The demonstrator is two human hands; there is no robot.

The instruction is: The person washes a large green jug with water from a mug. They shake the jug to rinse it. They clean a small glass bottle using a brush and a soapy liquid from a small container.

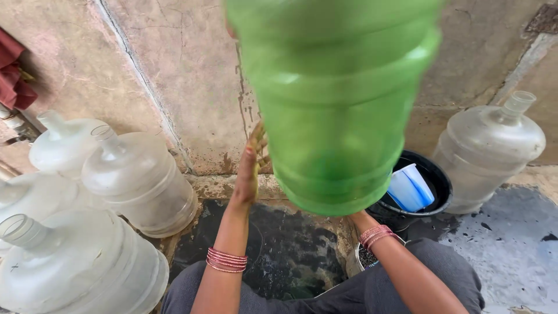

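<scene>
Right hand (359,217) under the green jug (334,110), grip hidden, cannot tell; left hand (250,171) flat against its side, fingers straight. Jug raised, blurred. Beyond, black bucket (442,180) with blue cup (410,187), clear jugs (139,183), wall (192,70).

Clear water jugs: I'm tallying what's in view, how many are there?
5: four clustered at left, one at right. The green jug may hide more.
</scene>
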